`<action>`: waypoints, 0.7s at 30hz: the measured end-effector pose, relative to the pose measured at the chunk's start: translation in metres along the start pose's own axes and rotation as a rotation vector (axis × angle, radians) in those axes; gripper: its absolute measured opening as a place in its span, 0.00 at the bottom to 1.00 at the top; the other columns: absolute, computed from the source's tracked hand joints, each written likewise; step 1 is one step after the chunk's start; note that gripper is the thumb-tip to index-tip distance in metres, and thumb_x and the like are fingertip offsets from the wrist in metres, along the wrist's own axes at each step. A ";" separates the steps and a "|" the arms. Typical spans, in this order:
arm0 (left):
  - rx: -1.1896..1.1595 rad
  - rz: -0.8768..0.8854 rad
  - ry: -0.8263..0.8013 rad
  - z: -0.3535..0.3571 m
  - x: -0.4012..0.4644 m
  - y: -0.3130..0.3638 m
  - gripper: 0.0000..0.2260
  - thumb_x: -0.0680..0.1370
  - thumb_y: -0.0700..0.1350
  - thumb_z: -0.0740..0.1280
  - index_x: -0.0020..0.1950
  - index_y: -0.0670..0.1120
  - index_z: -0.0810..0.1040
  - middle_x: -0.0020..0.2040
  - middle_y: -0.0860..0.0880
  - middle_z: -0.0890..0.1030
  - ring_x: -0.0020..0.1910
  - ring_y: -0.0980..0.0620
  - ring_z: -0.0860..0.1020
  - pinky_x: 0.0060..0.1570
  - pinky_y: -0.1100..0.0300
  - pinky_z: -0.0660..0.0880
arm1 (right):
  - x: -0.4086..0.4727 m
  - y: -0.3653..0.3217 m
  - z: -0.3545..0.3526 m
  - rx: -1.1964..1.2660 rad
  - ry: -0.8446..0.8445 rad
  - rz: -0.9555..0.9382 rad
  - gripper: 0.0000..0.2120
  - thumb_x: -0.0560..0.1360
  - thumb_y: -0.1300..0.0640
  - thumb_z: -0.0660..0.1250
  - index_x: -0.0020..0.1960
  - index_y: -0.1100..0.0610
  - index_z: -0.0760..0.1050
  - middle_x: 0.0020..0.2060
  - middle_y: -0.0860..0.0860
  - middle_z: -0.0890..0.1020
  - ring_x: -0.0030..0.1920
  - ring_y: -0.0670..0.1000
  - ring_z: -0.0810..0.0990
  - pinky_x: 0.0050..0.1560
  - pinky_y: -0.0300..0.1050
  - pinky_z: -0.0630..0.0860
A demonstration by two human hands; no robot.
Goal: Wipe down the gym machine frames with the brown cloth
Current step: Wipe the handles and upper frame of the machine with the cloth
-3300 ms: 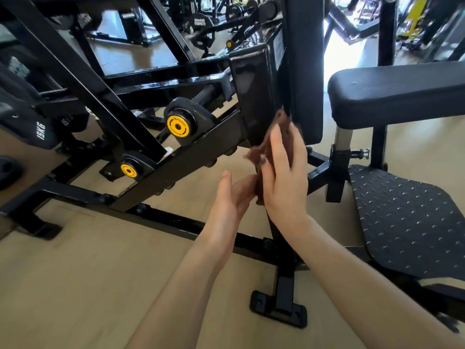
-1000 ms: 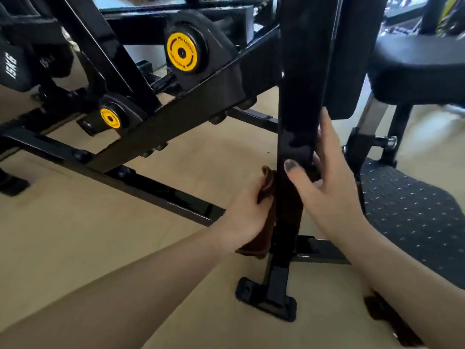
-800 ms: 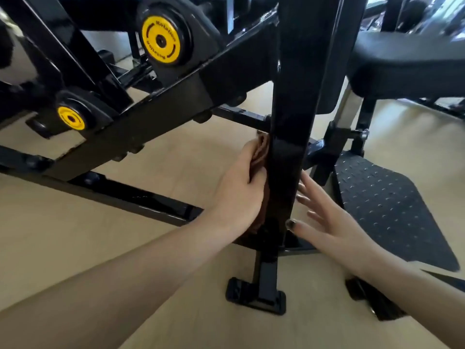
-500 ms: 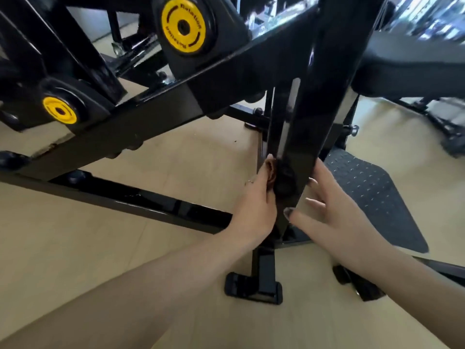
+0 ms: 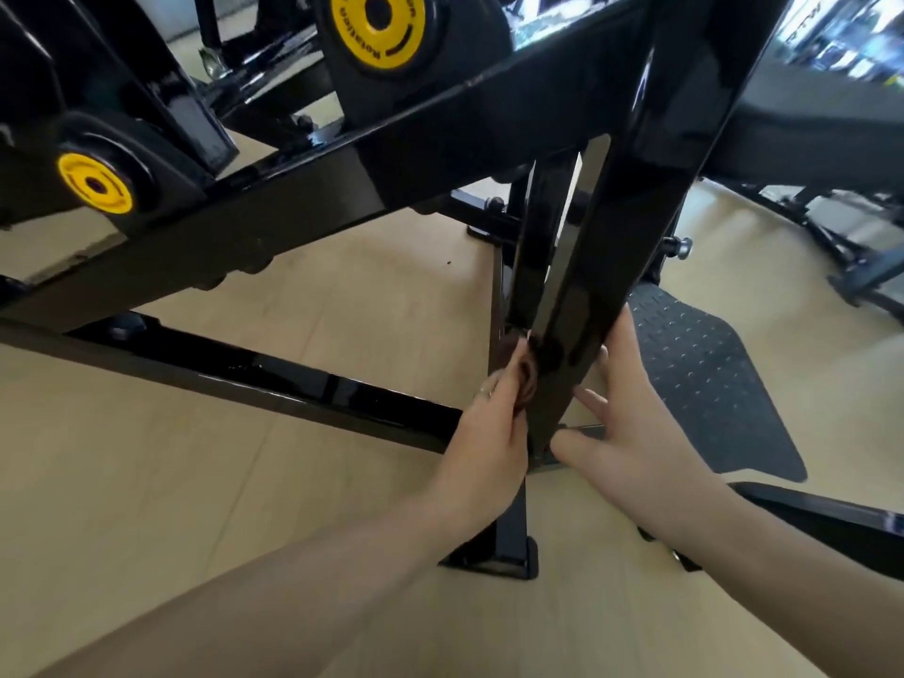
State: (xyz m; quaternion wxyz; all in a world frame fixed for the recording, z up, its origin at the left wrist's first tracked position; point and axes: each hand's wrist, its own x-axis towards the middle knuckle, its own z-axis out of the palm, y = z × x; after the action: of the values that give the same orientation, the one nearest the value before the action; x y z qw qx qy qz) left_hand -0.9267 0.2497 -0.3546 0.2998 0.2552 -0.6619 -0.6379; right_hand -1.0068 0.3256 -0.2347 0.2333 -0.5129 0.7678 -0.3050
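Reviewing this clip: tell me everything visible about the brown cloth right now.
Only a small bunched fold of the cloth shows: dark brown, soft fabric, crumpled. It sits pressed against the left side of the glossy black post, low down near the floor bar. The left hand grips it, fingers curled round it, and hides most of it. The right hand rests open on the post's other side and does not visibly touch the cloth. Its full size and shape cannot be told.

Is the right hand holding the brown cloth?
No, the left hand presses the brown cloth against the glossy black frame post; the right hand is bare.
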 end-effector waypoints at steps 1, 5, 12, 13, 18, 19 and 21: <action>-0.065 -0.085 -0.038 0.001 -0.003 -0.007 0.28 0.86 0.35 0.56 0.83 0.55 0.56 0.77 0.51 0.68 0.76 0.56 0.66 0.78 0.50 0.62 | 0.000 0.000 0.001 -0.041 0.007 0.015 0.57 0.73 0.68 0.72 0.82 0.40 0.36 0.76 0.43 0.67 0.71 0.42 0.72 0.69 0.53 0.76; -0.097 -0.131 -0.016 -0.008 0.003 0.008 0.25 0.86 0.36 0.56 0.82 0.54 0.60 0.75 0.53 0.70 0.74 0.57 0.68 0.77 0.52 0.64 | -0.005 0.005 0.000 -0.303 0.010 0.052 0.58 0.73 0.62 0.72 0.80 0.37 0.31 0.81 0.41 0.58 0.52 0.46 0.82 0.46 0.44 0.85; 0.020 0.489 0.223 -0.038 0.016 0.098 0.27 0.85 0.37 0.57 0.82 0.55 0.59 0.76 0.60 0.68 0.73 0.68 0.65 0.71 0.71 0.63 | -0.006 -0.003 -0.013 -0.656 0.044 0.017 0.48 0.72 0.56 0.70 0.82 0.48 0.43 0.55 0.44 0.79 0.37 0.44 0.78 0.31 0.32 0.69; 0.067 0.544 0.228 -0.037 0.017 0.097 0.28 0.84 0.35 0.57 0.82 0.53 0.58 0.77 0.58 0.66 0.74 0.67 0.64 0.72 0.70 0.62 | -0.005 -0.007 -0.015 -0.826 0.081 -0.019 0.42 0.73 0.52 0.69 0.80 0.53 0.51 0.43 0.43 0.78 0.33 0.44 0.75 0.29 0.31 0.64; 0.204 0.428 -0.029 -0.035 0.014 0.032 0.32 0.85 0.33 0.58 0.84 0.54 0.50 0.81 0.48 0.60 0.78 0.55 0.63 0.77 0.52 0.64 | -0.008 -0.030 -0.002 -1.129 -0.154 -0.180 0.10 0.78 0.44 0.53 0.46 0.46 0.71 0.33 0.41 0.75 0.31 0.44 0.73 0.35 0.40 0.72; 0.276 0.415 -0.084 -0.037 0.014 0.014 0.32 0.85 0.35 0.58 0.84 0.55 0.49 0.81 0.47 0.61 0.77 0.53 0.66 0.77 0.54 0.64 | -0.008 -0.030 0.005 -1.115 -0.225 -0.219 0.09 0.79 0.45 0.55 0.47 0.46 0.72 0.38 0.41 0.77 0.37 0.45 0.76 0.44 0.42 0.77; 0.517 0.420 -0.165 -0.044 0.013 -0.015 0.32 0.84 0.39 0.58 0.83 0.58 0.47 0.80 0.45 0.63 0.70 0.49 0.72 0.70 0.65 0.63 | -0.003 -0.021 0.018 -1.132 -0.330 -0.323 0.10 0.80 0.50 0.60 0.57 0.48 0.76 0.51 0.45 0.81 0.52 0.49 0.79 0.62 0.46 0.75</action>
State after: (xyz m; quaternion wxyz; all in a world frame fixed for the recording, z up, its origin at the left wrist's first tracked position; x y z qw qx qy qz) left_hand -0.9048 0.2086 -0.3681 0.2955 0.1286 -0.8618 -0.3917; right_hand -0.9797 0.3176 -0.2323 -0.0087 -0.7077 0.6769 0.2022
